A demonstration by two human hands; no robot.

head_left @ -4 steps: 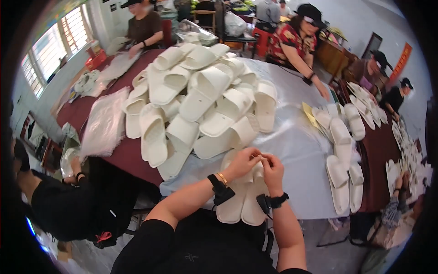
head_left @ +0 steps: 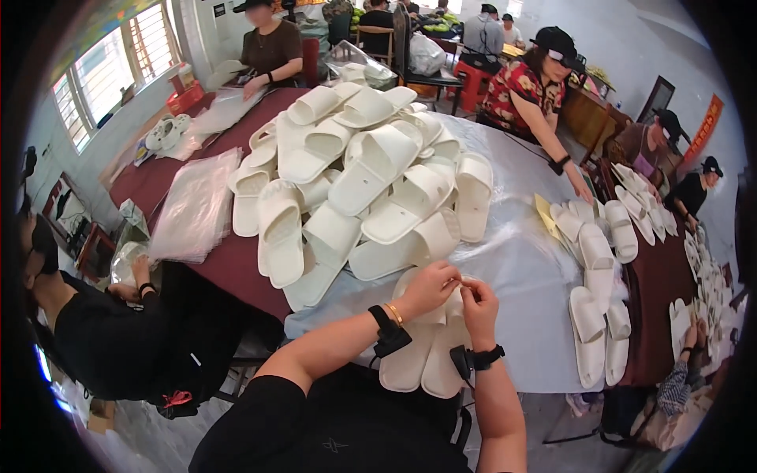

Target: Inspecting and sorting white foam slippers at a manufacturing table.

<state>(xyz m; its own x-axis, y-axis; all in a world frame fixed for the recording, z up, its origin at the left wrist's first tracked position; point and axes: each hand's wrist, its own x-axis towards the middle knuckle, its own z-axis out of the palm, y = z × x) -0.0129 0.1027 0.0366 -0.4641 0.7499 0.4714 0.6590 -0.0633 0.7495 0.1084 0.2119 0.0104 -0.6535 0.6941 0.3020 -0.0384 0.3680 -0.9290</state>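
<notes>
White slipper pair (head_left: pixel 404 363) beneath fingers (head_left: pixel 475 295), slipper pile (head_left: pixel 377 162) just beyond

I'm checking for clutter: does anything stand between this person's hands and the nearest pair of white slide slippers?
Nothing visible does. The left hand and right hand are directly over the pair of white slide slippers; the slipper pile lies beyond, not between.

A barred window (head_left: pixel 109 75) at the left glows white with daylight; pale walls (head_left: pixel 684 83) carry a red banner (head_left: pixel 704 128) and a dark frame (head_left: pixel 658 96) at the right. Toward the back stand a red stool (head_left: pixel 473 80) and a wooden chair (head_left: pixel 375 30); grey, streaked floor (head_left: pixel 154 441) shows at the lower left; a big table (head_left: pixel 236 277) — covered in maroon and pale blue — fills the middle.
</notes>
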